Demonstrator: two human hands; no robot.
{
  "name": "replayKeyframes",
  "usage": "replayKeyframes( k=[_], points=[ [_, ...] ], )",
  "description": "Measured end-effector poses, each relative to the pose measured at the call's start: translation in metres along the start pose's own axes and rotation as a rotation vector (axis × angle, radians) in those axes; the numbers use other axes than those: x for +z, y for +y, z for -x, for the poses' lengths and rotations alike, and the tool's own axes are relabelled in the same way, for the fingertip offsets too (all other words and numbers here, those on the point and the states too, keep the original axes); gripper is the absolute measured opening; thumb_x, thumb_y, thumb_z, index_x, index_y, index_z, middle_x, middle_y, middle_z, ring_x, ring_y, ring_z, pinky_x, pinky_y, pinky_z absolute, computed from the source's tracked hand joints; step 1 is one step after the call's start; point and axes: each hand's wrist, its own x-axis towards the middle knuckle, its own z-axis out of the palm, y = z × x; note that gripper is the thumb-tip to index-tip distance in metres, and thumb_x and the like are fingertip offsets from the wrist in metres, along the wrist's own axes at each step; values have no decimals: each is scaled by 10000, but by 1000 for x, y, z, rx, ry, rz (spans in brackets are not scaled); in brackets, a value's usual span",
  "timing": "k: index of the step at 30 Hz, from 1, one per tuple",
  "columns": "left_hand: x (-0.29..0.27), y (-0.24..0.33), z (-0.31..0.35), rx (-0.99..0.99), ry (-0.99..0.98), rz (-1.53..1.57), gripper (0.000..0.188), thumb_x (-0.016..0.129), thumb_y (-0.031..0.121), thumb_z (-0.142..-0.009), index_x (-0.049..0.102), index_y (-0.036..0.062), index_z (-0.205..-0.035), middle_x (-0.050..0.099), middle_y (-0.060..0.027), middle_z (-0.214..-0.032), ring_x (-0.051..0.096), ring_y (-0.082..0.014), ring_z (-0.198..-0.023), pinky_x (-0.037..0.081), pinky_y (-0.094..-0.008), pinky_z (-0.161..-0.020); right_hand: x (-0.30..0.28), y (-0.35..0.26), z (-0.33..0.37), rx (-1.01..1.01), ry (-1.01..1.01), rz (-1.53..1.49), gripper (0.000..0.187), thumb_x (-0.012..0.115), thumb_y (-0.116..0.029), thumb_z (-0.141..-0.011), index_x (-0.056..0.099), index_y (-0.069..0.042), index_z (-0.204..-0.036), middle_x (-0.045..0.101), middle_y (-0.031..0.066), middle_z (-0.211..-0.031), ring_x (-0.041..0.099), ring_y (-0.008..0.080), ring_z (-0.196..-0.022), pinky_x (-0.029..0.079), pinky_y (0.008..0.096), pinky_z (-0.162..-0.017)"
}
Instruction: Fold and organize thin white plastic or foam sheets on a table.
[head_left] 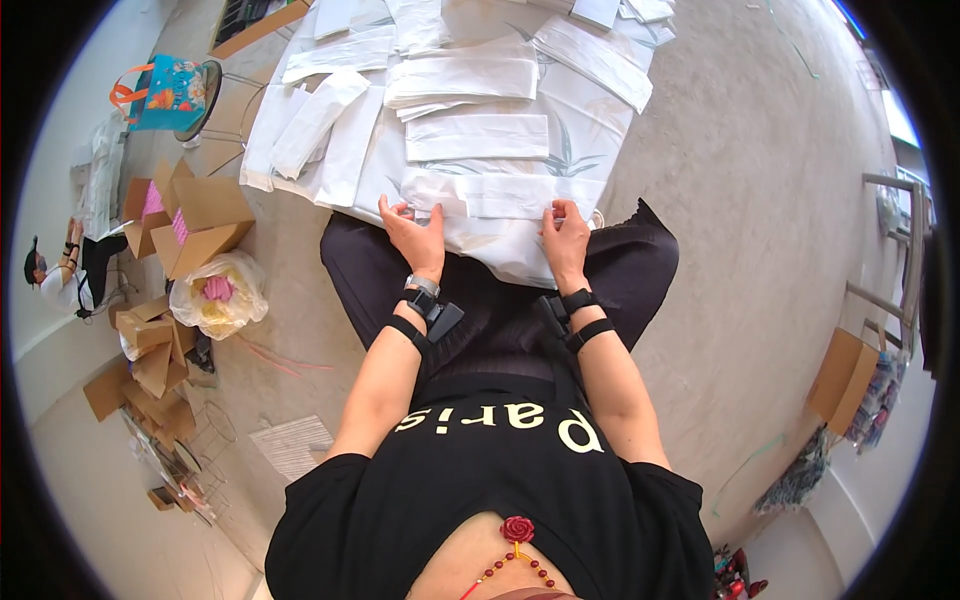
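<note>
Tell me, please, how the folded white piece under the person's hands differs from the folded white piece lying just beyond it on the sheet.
The near folded piece is longer and is pinched at each end by the left hand and right hand. The far folded piece is shorter, lies flat and is untouched. Both are white, oblong and lie crosswise on the leaf-patterned sheet.

Under my left hand [415, 232] and right hand [566, 235] lies a white folded piece [500, 195] that looks like thin, matt paper or plastic film; I cannot tell which. The white sheet [590, 120] beneath reads as soft cloth with a faint leaf print. The floor [740, 200] is dull, grainy beige. Open boxes [200, 215] are matt brown cardboard; a clear bag [220, 295] nearby shines glossy.
</note>
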Motion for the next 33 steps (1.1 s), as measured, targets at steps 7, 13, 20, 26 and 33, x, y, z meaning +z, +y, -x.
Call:
replayKeyframes(
  k=[7,13,20,26,33],
  points=[
    [3,-17,-15,-30,-3,21,662,798,111,-831,465,12,-1395,679,-43,-885,613,-231,-811,498,-385,-813,1,1,0,16,1,5,178,689,-74,-934,659,27,-1077,697,166,-835,714,272,-690,564,379,-665],
    [5,-19,-20,-85,7,65,584,787,113,-839,512,5,-1344,707,-49,-855,596,-173,-723,503,-325,-754,4,9,-1,-29,40,29,168,701,-55,-908,655,22,-1049,690,174,-851,695,305,-760,555,397,-720],
    [6,-20,-22,-114,21,89,580,791,120,-842,515,-2,-1338,710,-47,-858,586,-156,-722,503,-317,-757,3,2,0,-33,46,35,167,711,-51,-905,646,16,-1043,679,163,-837,684,297,-746,546,389,-708],
    [8,-19,-23,-149,26,113,591,799,130,-837,515,-9,-1337,718,-52,-868,587,-149,-724,500,-310,-758,3,3,-1,-4,55,22,177,719,-51,-904,642,11,-1050,678,156,-834,681,294,-744,546,391,-706],
    [7,-20,-23,-161,24,127,582,802,138,-832,527,-12,-1323,719,-49,-868,589,-150,-728,501,-311,-759,4,4,-2,13,53,10,192,718,-57,-907,638,13,-1066,678,157,-834,683,300,-751,545,397,-711]
  ],
)
